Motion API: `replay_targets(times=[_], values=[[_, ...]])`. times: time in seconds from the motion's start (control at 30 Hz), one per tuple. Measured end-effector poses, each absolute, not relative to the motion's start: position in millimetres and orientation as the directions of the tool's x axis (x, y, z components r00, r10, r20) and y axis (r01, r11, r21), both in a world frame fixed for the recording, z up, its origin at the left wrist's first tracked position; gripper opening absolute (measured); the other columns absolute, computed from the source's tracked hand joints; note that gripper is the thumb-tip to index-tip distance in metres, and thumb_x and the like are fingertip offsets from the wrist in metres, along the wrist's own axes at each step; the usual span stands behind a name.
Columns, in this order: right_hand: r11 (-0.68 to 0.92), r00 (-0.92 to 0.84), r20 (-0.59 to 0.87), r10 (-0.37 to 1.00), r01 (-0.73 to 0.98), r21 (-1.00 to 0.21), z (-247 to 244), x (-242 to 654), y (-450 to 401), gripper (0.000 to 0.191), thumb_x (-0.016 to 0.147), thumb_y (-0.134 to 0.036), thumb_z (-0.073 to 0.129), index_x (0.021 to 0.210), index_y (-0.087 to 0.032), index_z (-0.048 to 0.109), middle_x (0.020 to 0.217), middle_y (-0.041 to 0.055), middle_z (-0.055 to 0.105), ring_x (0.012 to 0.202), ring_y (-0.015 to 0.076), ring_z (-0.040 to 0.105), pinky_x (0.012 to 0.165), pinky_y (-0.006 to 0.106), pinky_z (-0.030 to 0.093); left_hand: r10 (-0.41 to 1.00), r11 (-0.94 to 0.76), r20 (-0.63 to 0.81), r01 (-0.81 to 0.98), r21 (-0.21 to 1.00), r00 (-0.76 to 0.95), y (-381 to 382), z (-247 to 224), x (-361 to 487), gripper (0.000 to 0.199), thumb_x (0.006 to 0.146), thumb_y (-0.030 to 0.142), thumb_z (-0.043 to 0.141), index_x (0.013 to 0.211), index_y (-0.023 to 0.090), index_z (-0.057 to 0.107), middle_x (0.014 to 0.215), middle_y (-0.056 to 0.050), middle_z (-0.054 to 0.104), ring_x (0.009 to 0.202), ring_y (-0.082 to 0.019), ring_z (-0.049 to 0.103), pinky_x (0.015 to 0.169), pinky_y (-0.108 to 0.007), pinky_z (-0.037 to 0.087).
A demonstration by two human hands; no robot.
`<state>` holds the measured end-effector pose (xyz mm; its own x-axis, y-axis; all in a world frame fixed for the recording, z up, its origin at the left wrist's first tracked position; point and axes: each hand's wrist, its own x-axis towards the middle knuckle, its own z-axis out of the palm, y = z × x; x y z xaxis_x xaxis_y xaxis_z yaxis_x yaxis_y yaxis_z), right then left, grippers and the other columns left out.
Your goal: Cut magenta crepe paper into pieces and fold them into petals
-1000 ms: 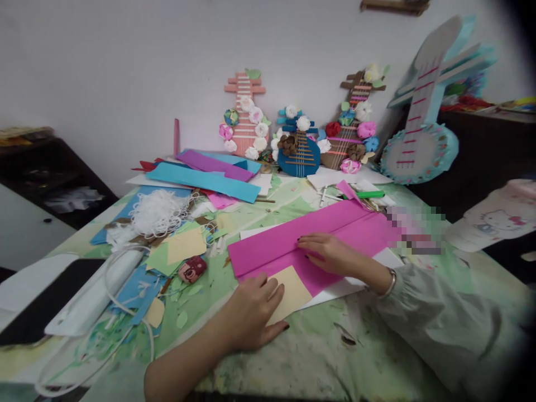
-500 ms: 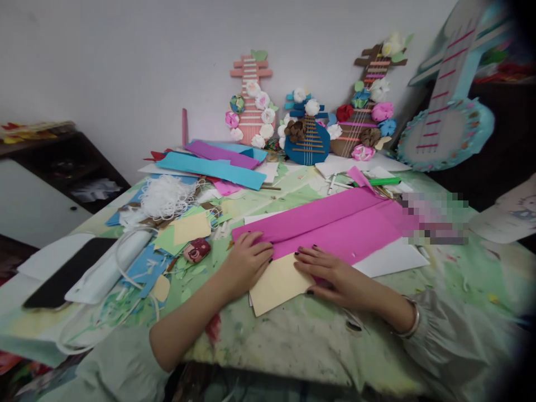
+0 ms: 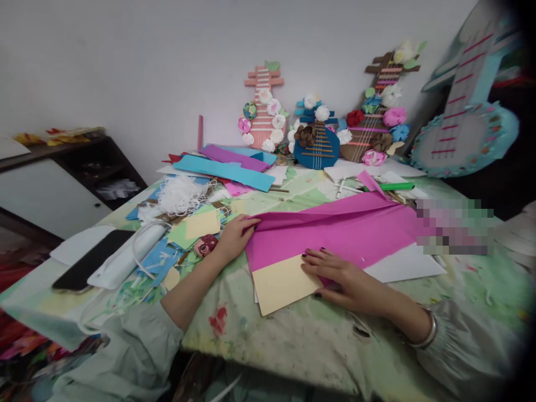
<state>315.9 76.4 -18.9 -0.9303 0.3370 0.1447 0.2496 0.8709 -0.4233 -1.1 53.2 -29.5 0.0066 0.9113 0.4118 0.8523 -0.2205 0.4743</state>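
A large sheet of magenta paper lies across the table, its far edge raised in a long fold. My left hand pinches the far left corner of this sheet, fingertips closed on the fold. My right hand rests flat with fingers stretched out, on the magenta paper and the right end of a cream card. That card lies over the near left part of the magenta sheet. White paper sticks out from beneath at the right.
Left of the paper are a tangle of white string, paper scraps, a small dark red case and a black phone. Blue and purple strips lie behind. Flower-decorated paper lutes lean on the wall. A green pen lies at right.
My left hand has moved from beside the cream card to the magenta sheet's far left corner, and the fold there now stands up. My right hand stays on the card. The view has shifted slightly.
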Motion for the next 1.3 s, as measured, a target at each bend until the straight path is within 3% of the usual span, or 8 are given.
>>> replay_targets(times=[0.47,0.7,0.97,1.17,1.3], values=[[0.858,-0.927,0.156,0.34,0.238,-0.455,-20,316,75,0.054,0.089,-0.032,0.052,0.14,-0.024,0.039,0.143,0.0097,0.042,0.137,0.0239,0.03,0.113,0.047,0.026,0.878,-0.096,0.395,0.709,0.698,-0.269,67,-33,-11,0.032,0.076,0.017,0.053,0.106,0.017,0.065,0.11,-0.006,0.066,0.101,-0.02,0.06,0.091,-0.035,0.047],[0.859,-0.946,0.106,0.305,0.226,-0.46,-13,316,73,0.058,0.087,-0.035,0.054,0.141,-0.023,0.037,0.145,0.0096,0.039,0.138,0.0234,0.026,0.114,0.047,0.02,0.868,-0.133,0.421,0.694,0.708,-0.263,65,-30,-10,0.036,0.077,0.028,0.053,0.109,0.016,0.062,0.115,-0.008,0.064,0.107,-0.023,0.057,0.095,-0.038,0.044],[0.852,-0.941,0.163,0.297,0.185,-0.489,-8,309,61,0.055,0.087,-0.036,0.052,0.138,-0.019,0.041,0.142,0.0131,0.043,0.138,0.0231,0.028,0.114,0.046,0.017,0.757,-0.123,0.541,0.733,0.669,-0.367,61,-24,-12,0.045,0.076,0.04,0.057,0.115,0.018,0.056,0.117,-0.007,0.059,0.111,-0.024,0.053,0.1,-0.038,0.039],[0.849,-0.925,0.173,0.338,0.22,-0.481,-8,307,59,0.052,0.088,-0.034,0.05,0.138,-0.019,0.042,0.142,0.0122,0.044,0.136,0.0218,0.03,0.114,0.044,0.018,0.839,-0.042,0.406,0.701,0.712,-0.362,64,-28,-9,0.059,0.072,0.048,0.06,0.121,0.016,0.051,0.125,-0.011,0.054,0.119,-0.029,0.048,0.105,-0.046,0.034],[0.848,-0.918,0.179,0.355,0.235,-0.476,-9,308,59,0.053,0.088,-0.036,0.05,0.138,-0.018,0.042,0.141,0.0113,0.044,0.137,0.0216,0.03,0.115,0.042,0.016,0.901,-0.03,0.274,0.58,0.814,-0.337,62,-31,-4,0.072,0.07,0.043,0.065,0.133,0.019,0.04,0.138,-0.012,0.044,0.127,-0.029,0.042,0.107,-0.045,0.033]])
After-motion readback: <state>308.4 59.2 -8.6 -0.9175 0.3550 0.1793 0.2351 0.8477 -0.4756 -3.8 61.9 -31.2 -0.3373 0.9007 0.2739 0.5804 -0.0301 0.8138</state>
